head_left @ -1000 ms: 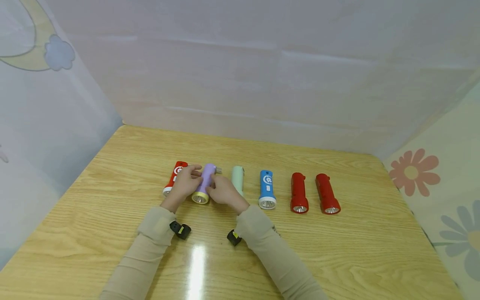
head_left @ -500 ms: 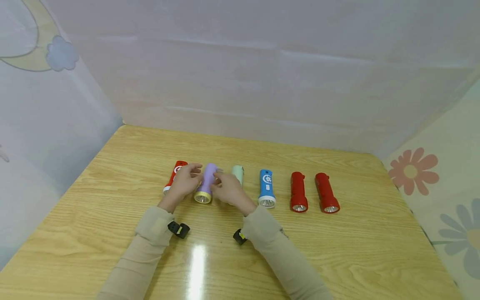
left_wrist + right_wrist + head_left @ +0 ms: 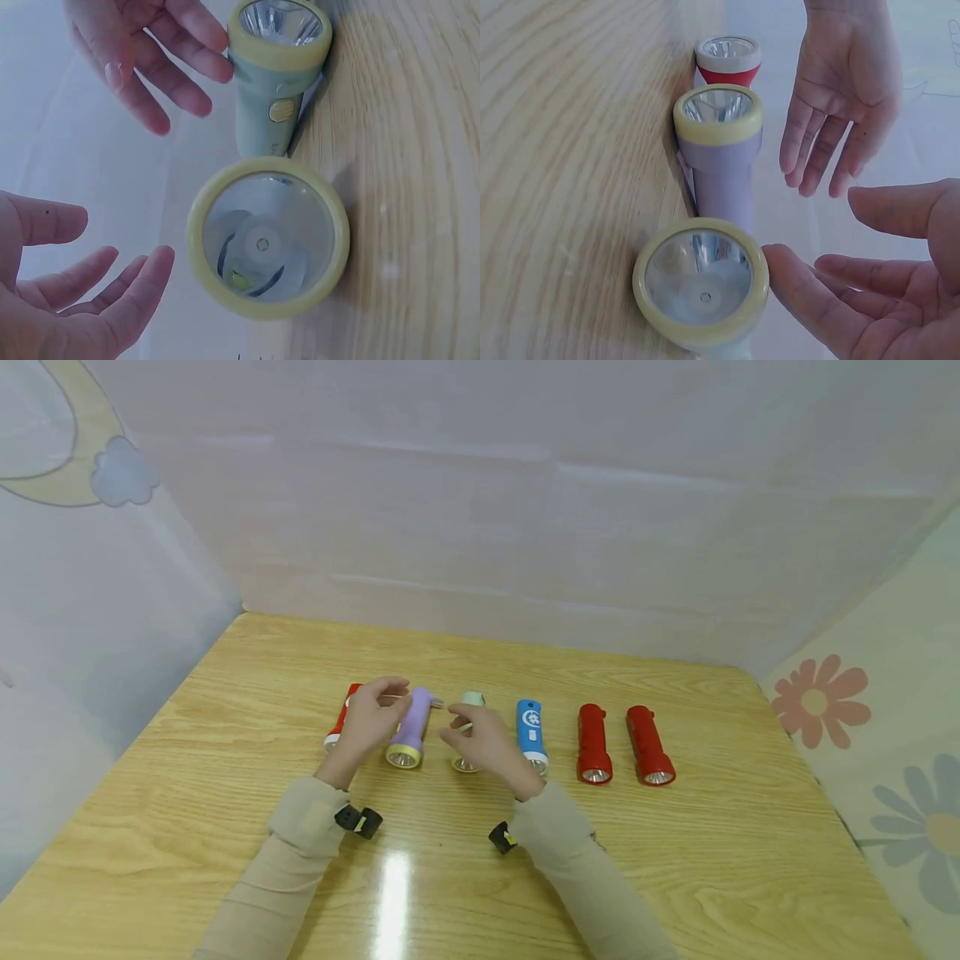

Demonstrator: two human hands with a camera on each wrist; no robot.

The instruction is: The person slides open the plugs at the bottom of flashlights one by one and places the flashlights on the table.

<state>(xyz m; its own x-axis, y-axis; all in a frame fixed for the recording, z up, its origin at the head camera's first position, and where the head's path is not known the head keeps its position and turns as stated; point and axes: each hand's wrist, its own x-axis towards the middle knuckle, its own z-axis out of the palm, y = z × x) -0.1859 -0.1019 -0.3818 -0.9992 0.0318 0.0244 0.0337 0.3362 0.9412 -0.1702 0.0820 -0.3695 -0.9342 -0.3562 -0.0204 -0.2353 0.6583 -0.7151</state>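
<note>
A purple flashlight (image 3: 412,722) with a yellow head lies on the table, its lens toward me. My left hand (image 3: 370,717) hovers at its left side, fingers loosely bent and holding nothing; in the left wrist view a gap shows between that hand (image 3: 90,292) and the yellow rim (image 3: 196,247). My right hand (image 3: 491,743) is over a mint-green flashlight (image 3: 472,698), partly covering it. In the right wrist view, the fingers of my right hand (image 3: 885,292) are spread beside its yellow head (image 3: 649,300); whether they touch it I cannot tell.
A red flashlight with a white head (image 3: 337,731) lies left, partly behind my left hand. Rightward in the row are a blue flashlight (image 3: 531,727) and two red ones, the nearer red flashlight (image 3: 593,743) and the outer red flashlight (image 3: 648,745). A patterned cloth (image 3: 495,527) hangs behind the table.
My right hand has left the purple flashlight's side and moved right, over the mint-green one. My left hand has stayed near its place. The purple flashlight has turned and shifted very slightly.
</note>
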